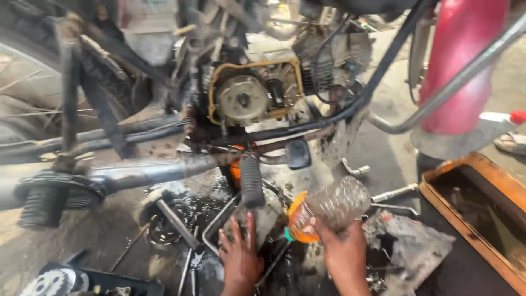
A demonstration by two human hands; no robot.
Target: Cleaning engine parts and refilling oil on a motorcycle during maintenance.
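- The right hand (344, 249), low and right of centre in the frame, is gripping a clear ribbed plastic bottle (329, 208) — fingers closed around its lower body, the bottle tilting with its orange label end pointing down and left.
- The left hand (239, 255), at bottom centre, is lying with fingers spread over a dull grey metal cover (263, 219) (rounded, grimy, its exact shape blurred); it is pressing flat on it, not clasping it.
- The bottle's lower end is sitting just beside that cover, near the left hand's fingertips.
- Just above the cover, a black ribbed rubber footpeg (252, 181) is hanging upright from a rusty bar.
- In the upper centre, the motorcycle engine (257, 93) is standing open — a round pale metal flywheel showing inside a yellowish gasket outline.
- A red tank (463, 60), smooth and glossy, is filling the upper right, with a bent grey tube crossing in front of it.
- At the right edge, a rusty orange rectangular tray (438, 176) is holding dark liquid.
- The ground around the hands is looking wet, black and oily, with a thin steel rod (218, 219) and a T-handled tool (174, 219) lying at lower left of centre.
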